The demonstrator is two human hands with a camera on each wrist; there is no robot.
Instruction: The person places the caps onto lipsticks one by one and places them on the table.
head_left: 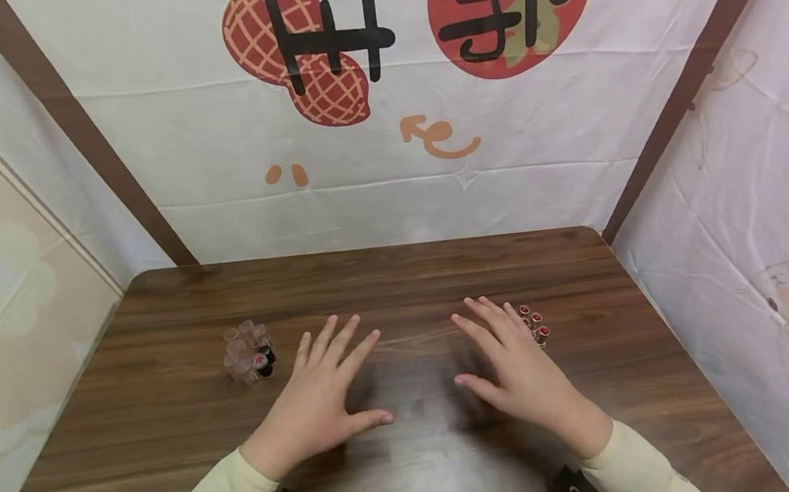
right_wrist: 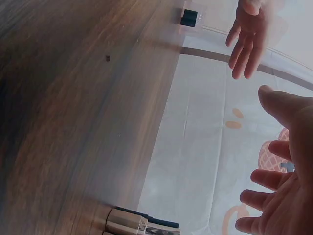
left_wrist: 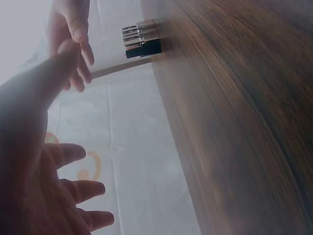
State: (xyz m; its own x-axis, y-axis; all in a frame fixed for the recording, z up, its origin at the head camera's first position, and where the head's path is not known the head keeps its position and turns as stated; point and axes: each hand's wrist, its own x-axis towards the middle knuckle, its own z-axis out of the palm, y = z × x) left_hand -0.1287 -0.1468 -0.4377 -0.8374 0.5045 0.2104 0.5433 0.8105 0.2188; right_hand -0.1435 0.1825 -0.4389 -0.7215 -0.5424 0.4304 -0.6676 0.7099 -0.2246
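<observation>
My left hand [head_left: 319, 405] hovers over the table with fingers spread, holding nothing. Just to its left stands a cluster of clear, cup-like pieces [head_left: 238, 359] with a small black tube [head_left: 265, 368] among them, red at its top. The right hand [head_left: 526, 373], also with straight, spread fingers and nothing in it, hovers at the other side. Beyond its fingertips stand several small lipstick-like tubes [head_left: 542, 333] with red tops, partly hidden by that hand. Seen from the right wrist, one tube [right_wrist: 124, 221] has a gold base and a silver upper part.
A dark wood-grain table [head_left: 399, 286] lies beneath both hands. Printed white cloth [head_left: 533, 181] hangs behind it and at both sides. A tiny dark speck [right_wrist: 107, 58] shows on the tabletop in the right wrist view.
</observation>
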